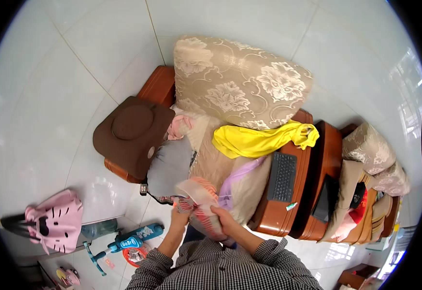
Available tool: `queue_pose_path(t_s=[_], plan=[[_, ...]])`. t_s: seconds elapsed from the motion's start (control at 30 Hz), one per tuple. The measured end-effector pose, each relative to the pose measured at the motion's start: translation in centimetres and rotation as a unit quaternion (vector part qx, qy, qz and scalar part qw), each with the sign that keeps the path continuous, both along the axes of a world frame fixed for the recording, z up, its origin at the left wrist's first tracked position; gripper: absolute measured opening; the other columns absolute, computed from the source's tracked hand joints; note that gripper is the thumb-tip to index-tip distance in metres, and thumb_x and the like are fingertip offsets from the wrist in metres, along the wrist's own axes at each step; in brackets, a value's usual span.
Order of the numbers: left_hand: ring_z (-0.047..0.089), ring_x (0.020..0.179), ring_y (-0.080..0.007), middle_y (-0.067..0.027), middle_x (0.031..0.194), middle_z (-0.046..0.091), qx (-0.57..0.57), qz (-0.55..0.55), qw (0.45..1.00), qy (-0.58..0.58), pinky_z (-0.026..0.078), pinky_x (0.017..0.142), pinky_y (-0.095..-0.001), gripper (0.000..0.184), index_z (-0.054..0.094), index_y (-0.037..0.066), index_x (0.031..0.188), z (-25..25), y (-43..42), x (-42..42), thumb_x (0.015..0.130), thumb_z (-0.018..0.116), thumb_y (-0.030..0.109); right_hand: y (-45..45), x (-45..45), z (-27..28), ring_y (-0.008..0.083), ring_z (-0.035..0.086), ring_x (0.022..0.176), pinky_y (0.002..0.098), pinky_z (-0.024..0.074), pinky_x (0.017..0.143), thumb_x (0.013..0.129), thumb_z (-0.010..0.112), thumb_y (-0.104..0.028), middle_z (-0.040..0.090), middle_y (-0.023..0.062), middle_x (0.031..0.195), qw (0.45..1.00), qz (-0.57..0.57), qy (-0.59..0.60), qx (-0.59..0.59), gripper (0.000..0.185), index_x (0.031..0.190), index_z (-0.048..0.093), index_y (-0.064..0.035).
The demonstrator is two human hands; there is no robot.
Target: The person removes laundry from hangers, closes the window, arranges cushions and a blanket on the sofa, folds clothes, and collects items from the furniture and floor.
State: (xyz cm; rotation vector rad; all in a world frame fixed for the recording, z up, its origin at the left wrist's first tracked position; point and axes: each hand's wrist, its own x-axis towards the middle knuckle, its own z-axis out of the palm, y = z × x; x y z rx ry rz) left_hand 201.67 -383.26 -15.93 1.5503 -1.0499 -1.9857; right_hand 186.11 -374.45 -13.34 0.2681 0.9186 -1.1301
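Low in the centre of the head view, my left hand (180, 210) grips one end of a striped, pale and coral cloth (200, 194). My right hand (224, 218) is closed on the same cloth at its right side. The cloth hangs bunched between both hands, in front of the checked shirt. Behind it is the sofa seat (210, 159) with a beige cover. A grey cushion (170, 166) lies to the left, and a yellow cloth (249, 140) and a lilac cloth (232, 182) lie farther back and right.
A patterned cushion (240, 84) leans at the back. A brown board-like object (128, 130) covers the left armrest. On the right armrest lies a black keyboard (282, 177). A pink bag (58, 220) and a blue scooter (128, 243) are at lower left.
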Motion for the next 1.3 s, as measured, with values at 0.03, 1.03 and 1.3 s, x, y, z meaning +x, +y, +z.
queue_pose_path(t_s=[0.03,1.03,1.3], plan=[[0.058,0.067,-0.0165,-0.0052,0.088,0.061,-0.178,0.005,0.984,-0.025,0.045,0.055,-0.0246,0.027,0.059,0.004,0.095,-0.9,-2.5,-0.2,0.069,0.067,0.006,-2.0,0.3,-1.2,0.0221,0.056,0.095,0.0336,0.0449,0.081,0.086,0.049,-0.025,0.057,0.0123,0.108,0.997,0.029,0.065,-0.001,0.039,0.115,0.047,0.0002],[0.052,0.072,-0.0226,-0.0153,0.088,0.056,-0.006,0.212,0.973,-0.090,0.044,0.062,-0.0298,0.052,0.048,0.002,0.111,-24.2,-31.7,-9.1,0.076,0.061,0.038,12.3,-3.1,-8.7,0.0162,0.060,0.078,0.0287,0.0468,0.073,0.081,0.053,-0.028,0.062,0.0077,0.085,0.880,0.102,0.348,0.307,0.032,0.103,0.057,-0.0053],[0.050,0.062,-0.0172,-0.0126,0.082,0.056,-0.157,0.237,0.934,-0.215,0.044,0.053,-0.0250,0.048,0.051,0.005,0.107,-17.4,-19.7,-9.8,0.078,0.060,0.042,28.9,-16.6,-8.5,0.0290,0.060,0.072,0.0368,0.0484,0.068,0.077,0.059,-0.017,0.061,0.0139,0.078,0.593,-0.130,0.657,0.448,0.031,0.105,0.052,-0.0063]])
